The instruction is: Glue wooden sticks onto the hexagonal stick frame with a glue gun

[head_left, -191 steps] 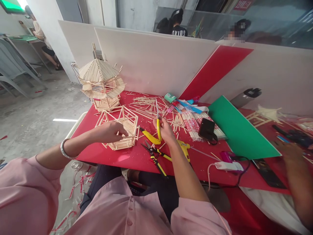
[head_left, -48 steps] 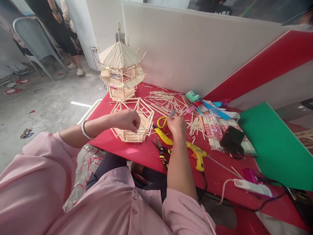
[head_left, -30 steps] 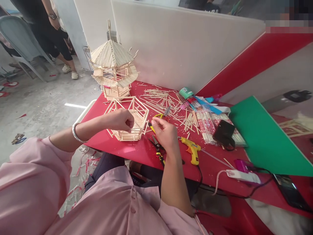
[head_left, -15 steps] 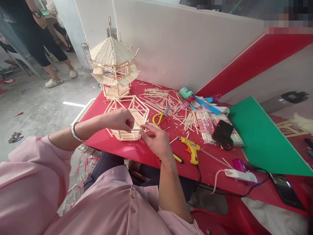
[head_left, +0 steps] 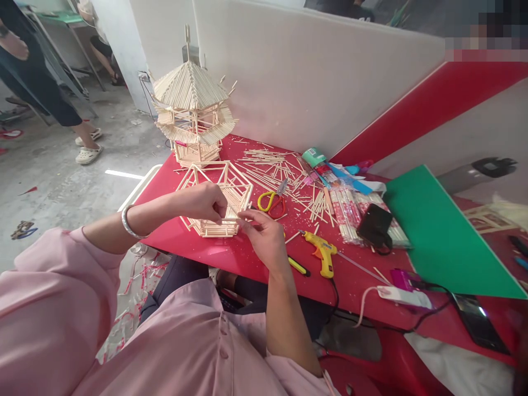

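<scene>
The right hand (head_left: 264,236) no longer holds the yellow-handled scissors (head_left: 272,199), which now lie on the red table (head_left: 247,261) beside the loose sticks (head_left: 264,165). The hand is now at the hexagonal stick frame (head_left: 225,190), pinching a thin stick (head_left: 233,221) together with the left hand (head_left: 202,202).

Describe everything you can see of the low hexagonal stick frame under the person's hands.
The hexagonal frame is a low, open structure of pale, wood-coloured thin sticks: a six-sided base of stacked rails with slanted sticks rising above it. It sits flat on the red table, just in front of the taller roofed stick tower. The left hand rests over its near side. The right hand meets its near right corner, and both seem to pinch a thin stick against the rim.
</scene>
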The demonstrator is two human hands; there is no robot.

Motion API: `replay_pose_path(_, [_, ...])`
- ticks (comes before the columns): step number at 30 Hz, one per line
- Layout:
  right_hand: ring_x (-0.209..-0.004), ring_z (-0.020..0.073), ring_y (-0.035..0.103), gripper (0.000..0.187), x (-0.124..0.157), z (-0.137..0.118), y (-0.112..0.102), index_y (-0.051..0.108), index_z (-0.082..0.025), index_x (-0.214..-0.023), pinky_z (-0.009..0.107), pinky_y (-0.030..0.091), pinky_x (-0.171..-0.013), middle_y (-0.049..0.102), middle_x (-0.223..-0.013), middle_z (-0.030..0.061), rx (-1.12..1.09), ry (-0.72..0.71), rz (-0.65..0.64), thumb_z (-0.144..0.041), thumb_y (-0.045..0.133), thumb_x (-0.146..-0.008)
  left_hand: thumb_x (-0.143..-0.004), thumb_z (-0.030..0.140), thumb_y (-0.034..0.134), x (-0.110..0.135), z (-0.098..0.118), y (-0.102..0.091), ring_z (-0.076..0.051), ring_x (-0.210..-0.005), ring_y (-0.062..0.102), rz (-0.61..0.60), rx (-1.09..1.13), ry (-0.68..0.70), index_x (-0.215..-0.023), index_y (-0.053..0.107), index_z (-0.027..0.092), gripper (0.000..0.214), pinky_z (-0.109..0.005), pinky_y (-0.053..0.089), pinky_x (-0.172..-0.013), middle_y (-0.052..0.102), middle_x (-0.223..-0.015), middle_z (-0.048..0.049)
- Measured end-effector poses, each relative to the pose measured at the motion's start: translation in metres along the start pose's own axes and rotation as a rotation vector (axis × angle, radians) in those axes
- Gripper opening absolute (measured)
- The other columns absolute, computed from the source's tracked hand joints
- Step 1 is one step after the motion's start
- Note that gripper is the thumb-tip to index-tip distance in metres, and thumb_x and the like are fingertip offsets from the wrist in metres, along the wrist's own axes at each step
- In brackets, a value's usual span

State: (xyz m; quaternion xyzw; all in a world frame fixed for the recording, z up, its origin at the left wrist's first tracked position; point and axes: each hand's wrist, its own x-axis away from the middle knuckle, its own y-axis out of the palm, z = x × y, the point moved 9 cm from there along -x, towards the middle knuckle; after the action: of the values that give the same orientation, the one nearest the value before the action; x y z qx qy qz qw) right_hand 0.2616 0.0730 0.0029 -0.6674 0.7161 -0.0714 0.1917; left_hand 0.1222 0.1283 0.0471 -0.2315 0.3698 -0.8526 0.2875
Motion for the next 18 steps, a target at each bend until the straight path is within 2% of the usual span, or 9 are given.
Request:
replay_pose_path(8, [-0.088,0.0186,0.069,0.029,0.001,0.001,0.001,0.074,-0.023,-0.091,0.028,0.056,-0.079,0.075,-0.099,0.0041,0.006,0.014,0.001,-0.05,0.068,-0.085,-0.069,0.016,0.07,0.001,0.001,-0.001,-0.009,-0.057,0.059,0.001,-0.019,-0.012,-0.069,0.074,0.016,0.004,-0.018,0.039,-0.053,0.068,-0.062,0.0013])
replay_pose_path(13, [-0.094,0.0195,0.069,0.024,0.002,0.0,-0.001,0.074,-0.024,-0.09,0.029,0.054,-0.084,0.075,-0.1,0.0035,0.037,-0.007,0.025,-0.046,0.065,-0.088,-0.073,0.017,0.068,0.004,0.0,0.0,-0.009,-0.057,0.059,0.027,-0.015,0.019,-0.072,0.075,0.016,0.006,-0.019,0.04,-0.054,0.07,-0.064,0.0004])
replay_pose_path(15, [-0.096,0.0205,0.069,0.024,0.002,-0.001,-0.001,0.074,-0.025,-0.09,0.03,0.054,-0.084,0.075,-0.1,0.0038,0.059,-0.015,0.028,-0.046,0.064,-0.088,-0.077,0.02,0.066,0.006,0.003,-0.005,-0.009,-0.059,0.059,0.086,0.007,0.08,-0.075,0.075,0.016,0.01,-0.02,0.042,-0.057,0.071,-0.067,-0.0005])
replay_pose_path(18, [-0.095,0.0207,0.069,0.024,0.001,-0.001,0.0,0.073,-0.024,-0.09,0.03,0.054,-0.084,0.075,-0.099,0.0039,0.071,-0.023,0.018,-0.046,0.064,-0.088,-0.087,0.027,0.062,0.014,0.004,-0.023,-0.011,-0.067,0.061,0.271,0.047,0.174,-0.079,0.075,0.015,0.02,-0.023,0.047,-0.065,0.072,-0.076,-0.0045])
